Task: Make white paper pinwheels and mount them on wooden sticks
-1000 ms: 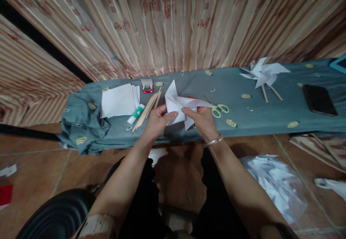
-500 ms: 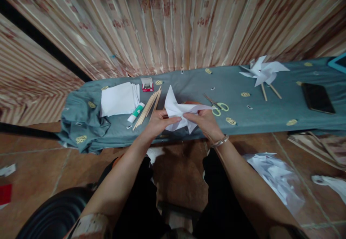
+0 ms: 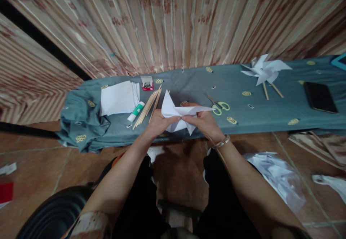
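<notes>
A white paper pinwheel (image 3: 180, 111) with folded blades is held up between my two hands over the cloth's front edge. My left hand (image 3: 160, 121) is closed on its left side, thumb pressed on the paper near the centre. From the right, my right hand (image 3: 204, 122) grips it too, its thumb tip meeting the left one at the middle. The fingers behind the paper are mostly hidden. Left of my left hand lie thin wooden sticks (image 3: 148, 108) and a glue stick (image 3: 136, 111). Scissors (image 3: 221, 106) with green handles rest just beyond my right hand.
White paper sheets (image 3: 117, 99) and a red box of small metal pins (image 3: 147, 83) are on the cloth-covered surface (image 3: 186, 84). At the right lie finished-looking pinwheels (image 3: 265, 70) on sticks and a black phone (image 3: 320, 97). A plastic bag of paper (image 3: 275, 176) sits on the floor.
The pinwheel has tilted, its upper left blade dropping slightly lower and to the left. My thumbs have come together at its centre.
</notes>
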`<state>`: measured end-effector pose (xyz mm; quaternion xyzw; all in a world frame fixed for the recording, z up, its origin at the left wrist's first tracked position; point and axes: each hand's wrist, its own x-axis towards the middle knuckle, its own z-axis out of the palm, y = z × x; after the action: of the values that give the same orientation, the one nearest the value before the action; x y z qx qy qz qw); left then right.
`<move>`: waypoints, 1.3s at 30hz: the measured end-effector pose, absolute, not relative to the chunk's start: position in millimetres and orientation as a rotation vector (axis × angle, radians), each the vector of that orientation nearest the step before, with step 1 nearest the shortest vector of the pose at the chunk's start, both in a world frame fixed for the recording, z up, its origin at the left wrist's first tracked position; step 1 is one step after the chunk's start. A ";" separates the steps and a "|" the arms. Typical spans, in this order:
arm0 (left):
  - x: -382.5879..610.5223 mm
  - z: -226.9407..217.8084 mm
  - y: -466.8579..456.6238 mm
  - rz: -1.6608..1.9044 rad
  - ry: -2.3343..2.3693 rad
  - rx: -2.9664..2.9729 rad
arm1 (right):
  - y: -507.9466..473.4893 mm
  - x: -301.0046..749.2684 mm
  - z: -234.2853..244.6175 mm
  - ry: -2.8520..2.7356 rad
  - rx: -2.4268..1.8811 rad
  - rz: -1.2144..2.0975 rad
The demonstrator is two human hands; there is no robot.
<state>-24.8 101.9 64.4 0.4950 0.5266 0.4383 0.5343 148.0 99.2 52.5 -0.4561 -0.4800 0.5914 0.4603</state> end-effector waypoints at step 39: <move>-9.3 54.6 95.5 1.186 1.262 0.911 | 97.4 141.2 40.5 -1.306 -1.169 1.262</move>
<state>-9.3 95.5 54.6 0.3861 0.5350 0.5028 0.5584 141.2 97.4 40.5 -0.4774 -0.5333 0.5152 0.4714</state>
